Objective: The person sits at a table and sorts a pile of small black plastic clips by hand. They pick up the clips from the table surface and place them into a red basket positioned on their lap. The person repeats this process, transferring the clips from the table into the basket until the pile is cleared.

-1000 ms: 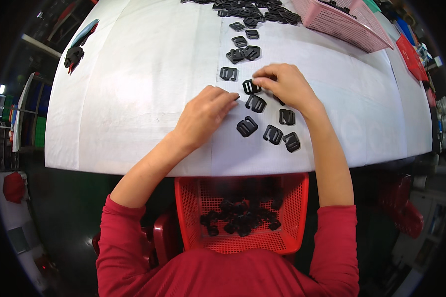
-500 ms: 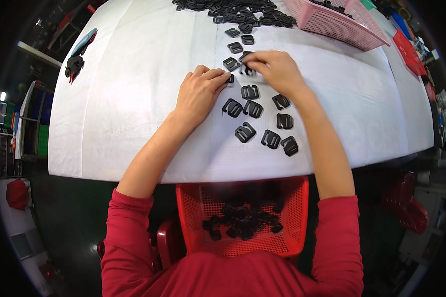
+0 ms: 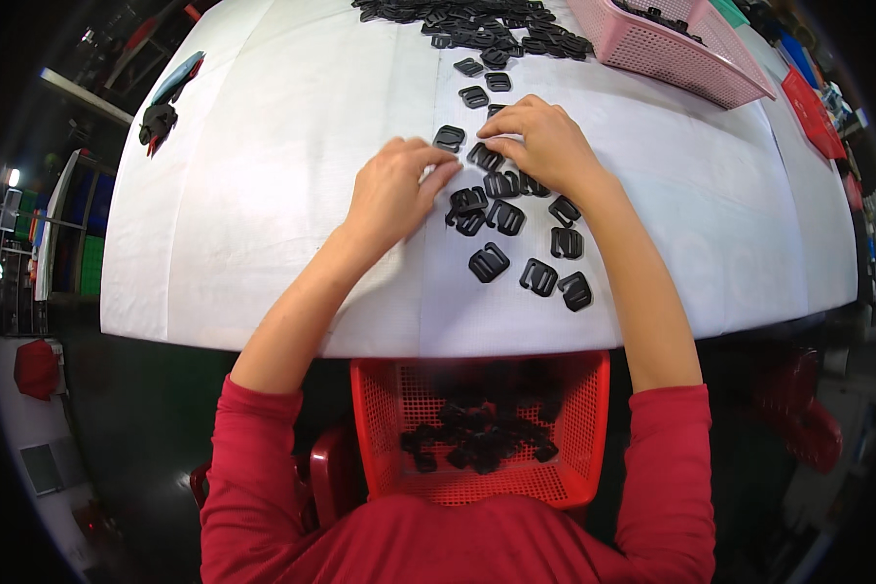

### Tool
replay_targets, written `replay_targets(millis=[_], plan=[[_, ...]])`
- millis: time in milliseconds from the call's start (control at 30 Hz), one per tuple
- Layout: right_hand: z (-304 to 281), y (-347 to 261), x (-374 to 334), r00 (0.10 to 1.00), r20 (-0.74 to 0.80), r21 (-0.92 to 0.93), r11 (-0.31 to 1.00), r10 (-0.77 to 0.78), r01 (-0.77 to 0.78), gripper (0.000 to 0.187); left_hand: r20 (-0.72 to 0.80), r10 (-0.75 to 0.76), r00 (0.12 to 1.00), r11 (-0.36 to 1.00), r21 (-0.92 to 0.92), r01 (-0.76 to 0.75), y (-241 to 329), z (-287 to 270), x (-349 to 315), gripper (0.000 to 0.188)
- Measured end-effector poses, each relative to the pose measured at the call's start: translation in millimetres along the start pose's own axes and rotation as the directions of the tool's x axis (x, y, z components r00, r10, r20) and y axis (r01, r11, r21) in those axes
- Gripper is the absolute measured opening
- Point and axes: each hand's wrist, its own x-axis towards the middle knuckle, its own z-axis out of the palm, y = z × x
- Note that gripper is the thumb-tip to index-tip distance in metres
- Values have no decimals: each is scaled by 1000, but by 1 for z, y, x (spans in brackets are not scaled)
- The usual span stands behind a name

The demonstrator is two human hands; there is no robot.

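Observation:
Loose black plastic strap buckles lie on the white-covered table in front of me. My left hand [image 3: 397, 187] hovers over the table with thumb and forefinger apart and nothing visible between them. Just beyond its fingertips lies one buckle [image 3: 449, 137]. My right hand [image 3: 543, 144] is bent over the loose buckles, its thumb and forefinger slightly parted at the upper edge of another buckle [image 3: 485, 156]; its other fingers are partly hidden. Under that hand a further buckle [image 3: 532, 184] is partly covered. Between my arms, one buckle [image 3: 468, 199] overlaps another.
A heap of black buckles [image 3: 477, 24] covers the table's far side. Beside it stands a pink basket [image 3: 652, 60] with black pieces inside. Below the near edge sits a red basket [image 3: 384, 428] holding dark pieces. A dark bundle [image 3: 158, 125] lies at the far left.
My left fingers have come off a small buckle and parted. My right hand has shifted slightly nearer. More buckles now lie close together between my hands, with one overlapping another.

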Motion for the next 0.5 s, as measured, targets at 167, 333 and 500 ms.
replay_targets(millis=[167, 333, 500], plan=[[18, 17, -3, 985, -162, -65, 997, -50, 40, 25, -179, 244, 953, 951, 237, -199, -16, 25, 27, 21], [-16, 21, -2, 991, 47, -206, 972, 123, -111, 24, 0, 76, 997, 970, 233, -74, -12, 15, 46, 26], [39, 50, 33, 990, -128, -19, 997, 67, -70, 41, -176, 159, 971, 963, 243, -114, -46, 53, 111, 32]])
